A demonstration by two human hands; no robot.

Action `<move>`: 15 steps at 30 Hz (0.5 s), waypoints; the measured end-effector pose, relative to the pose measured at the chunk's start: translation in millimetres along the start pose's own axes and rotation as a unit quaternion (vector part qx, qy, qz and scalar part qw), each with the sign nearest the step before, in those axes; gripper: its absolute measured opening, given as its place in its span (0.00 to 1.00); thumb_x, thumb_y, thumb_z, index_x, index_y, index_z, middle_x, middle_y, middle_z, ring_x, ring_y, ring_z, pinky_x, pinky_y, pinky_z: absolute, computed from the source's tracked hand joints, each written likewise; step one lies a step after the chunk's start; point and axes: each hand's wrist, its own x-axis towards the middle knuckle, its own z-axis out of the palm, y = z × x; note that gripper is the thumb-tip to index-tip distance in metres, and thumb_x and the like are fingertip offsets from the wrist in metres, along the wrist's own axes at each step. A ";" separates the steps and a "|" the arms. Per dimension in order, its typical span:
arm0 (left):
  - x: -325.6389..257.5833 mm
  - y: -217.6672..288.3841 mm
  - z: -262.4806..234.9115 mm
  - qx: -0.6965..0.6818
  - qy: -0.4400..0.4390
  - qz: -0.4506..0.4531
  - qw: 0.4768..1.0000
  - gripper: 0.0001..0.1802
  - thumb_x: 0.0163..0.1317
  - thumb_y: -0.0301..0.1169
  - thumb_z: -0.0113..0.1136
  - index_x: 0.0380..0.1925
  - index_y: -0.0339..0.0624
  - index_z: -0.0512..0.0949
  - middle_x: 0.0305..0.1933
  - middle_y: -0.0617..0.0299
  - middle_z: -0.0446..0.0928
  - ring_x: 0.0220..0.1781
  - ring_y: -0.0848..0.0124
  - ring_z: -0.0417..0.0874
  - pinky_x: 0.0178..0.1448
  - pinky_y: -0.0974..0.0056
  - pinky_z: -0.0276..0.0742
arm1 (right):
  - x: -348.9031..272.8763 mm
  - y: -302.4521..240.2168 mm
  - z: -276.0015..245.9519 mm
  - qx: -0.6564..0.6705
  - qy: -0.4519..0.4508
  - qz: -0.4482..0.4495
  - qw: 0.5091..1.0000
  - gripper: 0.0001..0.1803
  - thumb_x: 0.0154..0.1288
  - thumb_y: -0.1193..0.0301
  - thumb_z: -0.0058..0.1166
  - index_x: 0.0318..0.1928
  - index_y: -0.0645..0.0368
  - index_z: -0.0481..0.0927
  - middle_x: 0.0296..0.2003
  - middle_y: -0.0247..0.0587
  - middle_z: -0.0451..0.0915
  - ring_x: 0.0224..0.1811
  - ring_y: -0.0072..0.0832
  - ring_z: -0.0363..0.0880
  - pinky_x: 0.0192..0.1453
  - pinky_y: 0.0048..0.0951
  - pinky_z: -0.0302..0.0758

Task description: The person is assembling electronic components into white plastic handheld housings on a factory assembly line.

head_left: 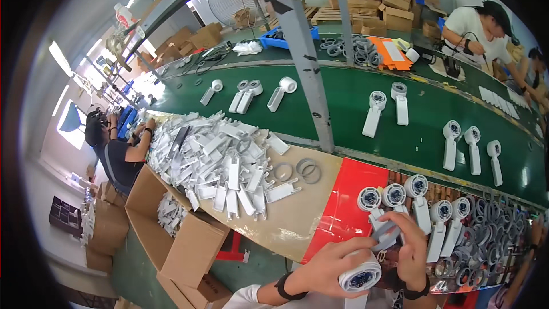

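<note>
Low at the front edge of the bench, my left hand (331, 266) is closed around a white handheld fan body (360, 277), whose round head shows a dark circuit board. My right hand (410, 249) pinches a grey ring (386, 236) just above that head, and the left fingertips reach close to the ring. Behind my hands, several similar fan bodies (394, 194) lie with their round heads facing up. To the right, a heap of grey rings (489, 226) covers the bench beside my right wrist.
A pile of white handle shells (211, 154) covers the left bench, with loose grey rings (309, 170) near it. Open cardboard boxes (191, 246) stand below. A green conveyor belt (343, 103) carries fan bodies past a metal post (309, 63). Other people work at far left and right.
</note>
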 end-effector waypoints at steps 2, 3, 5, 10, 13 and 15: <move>-10.1 -3.6 -2.4 0.055 0.003 0.011 0.998 0.36 0.39 0.38 0.73 0.49 0.41 0.68 0.55 0.47 0.69 0.48 0.52 0.77 0.38 0.58 0.78 | -4.2 3.3 17.0 0.109 -0.034 0.064 0.991 0.22 0.60 0.66 0.53 0.52 0.68 0.71 0.47 0.47 0.74 0.39 0.33 0.75 0.43 0.28 0.72; -13.0 -6.5 -2.5 0.103 0.000 0.027 0.994 0.35 0.39 0.38 0.73 0.48 0.41 0.68 0.55 0.47 0.69 0.48 0.52 0.78 0.37 0.59 0.79 | -6.1 10.0 25.8 0.123 0.013 0.056 0.991 0.27 0.59 0.64 0.56 0.55 0.66 0.68 0.51 0.50 0.70 0.39 0.34 0.75 0.43 0.28 0.72; -13.5 -13.4 -3.6 0.090 0.079 0.000 0.993 0.35 0.39 0.37 0.73 0.48 0.41 0.68 0.54 0.48 0.70 0.48 0.53 0.78 0.41 0.59 0.78 | -11.6 4.8 39.2 0.131 0.066 0.057 0.988 0.32 0.57 0.62 0.59 0.58 0.65 0.64 0.56 0.53 0.67 0.40 0.34 0.76 0.43 0.29 0.73; -8.7 -26.7 -5.0 -0.190 0.331 -0.206 0.901 0.38 0.38 0.28 0.75 0.50 0.38 0.65 0.48 0.53 0.73 0.51 0.65 0.76 0.53 0.60 0.74 | -28.7 21.6 64.3 0.327 0.038 -0.040 0.943 0.40 0.50 0.76 0.62 0.64 0.55 0.57 0.62 0.63 0.55 0.55 0.39 0.70 0.47 0.31 0.74; -8.4 -26.6 -10.2 -0.244 0.300 -0.266 0.883 0.43 0.36 0.26 0.74 0.54 0.38 0.61 0.52 0.52 0.69 0.53 0.63 0.76 0.56 0.61 0.74 | -18.9 20.0 62.5 0.312 0.060 -0.020 0.948 0.40 0.49 0.79 0.63 0.63 0.55 0.60 0.63 0.63 0.55 0.56 0.40 0.69 0.49 0.34 0.73; -11.3 -32.0 -8.2 -0.248 0.266 -0.252 0.897 0.43 0.35 0.25 0.74 0.54 0.38 0.61 0.53 0.51 0.68 0.53 0.63 0.76 0.57 0.61 0.74 | -16.4 13.5 56.1 0.320 0.079 0.018 0.944 0.39 0.48 0.79 0.63 0.62 0.55 0.62 0.63 0.63 0.55 0.57 0.41 0.69 0.50 0.36 0.73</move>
